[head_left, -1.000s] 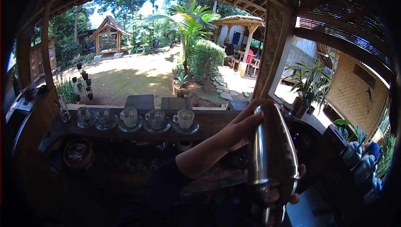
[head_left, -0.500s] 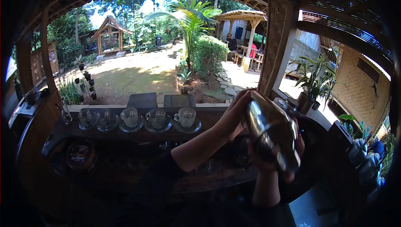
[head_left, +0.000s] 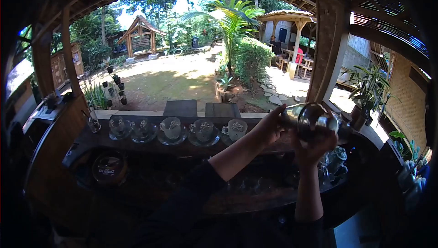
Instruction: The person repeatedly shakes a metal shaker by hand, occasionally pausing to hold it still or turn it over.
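Note:
A shiny metal cocktail shaker (head_left: 318, 119) is raised above the right part of the counter, lying roughly sideways. My left hand (head_left: 273, 127) grips its left end, thumb up along the metal. From below, my right hand (head_left: 314, 146) wraps around its right part, close to the rounded end. Part of the shaker's lower side is hidden by my fingers. To the left of my hands, several clear glass cups (head_left: 203, 130) stand on glass saucers in a row along the counter's far side. The rightmost cup (head_left: 237, 129) is nearest my left forearm.
A round dark container with lettering (head_left: 109, 168) sits at the left on the lower surface. More glassware (head_left: 336, 156) stands below my right hand. A slim glass (head_left: 93, 124) is left of the cups. Potted plants (head_left: 365, 95) stand at right, and people sit under a far shelter (head_left: 292, 17).
The shaker has swung from a steep tilt to nearly sideways, with both hands still around it. The view has turned left, so the surroundings sit farther right.

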The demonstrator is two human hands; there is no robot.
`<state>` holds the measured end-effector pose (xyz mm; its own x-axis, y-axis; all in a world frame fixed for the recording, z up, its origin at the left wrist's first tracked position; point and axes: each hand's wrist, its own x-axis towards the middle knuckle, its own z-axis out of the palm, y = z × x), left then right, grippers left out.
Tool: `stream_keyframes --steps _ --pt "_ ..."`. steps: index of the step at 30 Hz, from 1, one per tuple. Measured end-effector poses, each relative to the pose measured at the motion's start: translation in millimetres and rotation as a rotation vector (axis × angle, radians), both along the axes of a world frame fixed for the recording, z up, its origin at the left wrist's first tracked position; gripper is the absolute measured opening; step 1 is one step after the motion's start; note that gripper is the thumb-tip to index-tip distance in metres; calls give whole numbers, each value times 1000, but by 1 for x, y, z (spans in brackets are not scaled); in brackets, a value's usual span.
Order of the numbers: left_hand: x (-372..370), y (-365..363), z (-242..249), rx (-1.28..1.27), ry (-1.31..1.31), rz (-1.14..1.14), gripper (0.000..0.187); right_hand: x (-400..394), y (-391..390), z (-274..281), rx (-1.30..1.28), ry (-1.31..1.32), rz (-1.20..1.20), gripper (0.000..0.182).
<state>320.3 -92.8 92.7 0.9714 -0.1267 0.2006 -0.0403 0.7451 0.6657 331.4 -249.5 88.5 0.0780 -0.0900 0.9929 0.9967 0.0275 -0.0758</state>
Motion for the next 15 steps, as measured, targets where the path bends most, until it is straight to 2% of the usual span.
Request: stream_keyframes --steps 1,3,4,6,8,10,11,12,14,15 --pt "-13 6 -10 -2 14 22 43 -18 15 20 -58 356 231 92" --pt "-40 16 -16 117 -39 343 38 -18 32 14 -157 164 257 94" --pt "-57 26 -7 132 -61 364 38 -25 39 10 -242 55 295 95" --pt "-116 37 4 -202 -215 197 40 -97 35 60 -360 -475 200 86" --pt "-175 26 13 -393 -532 143 44 -150 32 64 -391 -764 451 74" --pt "-199 34 1 -346 -764 180 46 -168 39 58 -502 -890 491 68" --pt "-217 34 -2 -400 -680 274 44 -166 62 62 -360 -955 548 65" --pt "-211 54 -30 -393 -672 307 44 -162 77 66 -447 -869 652 63" --pt "-190 107 -111 -754 -388 75 41 -146 122 52 -663 -583 723 62" --pt "-211 111 -107 -163 -417 564 37 -150 133 41 -633 -502 782 58"
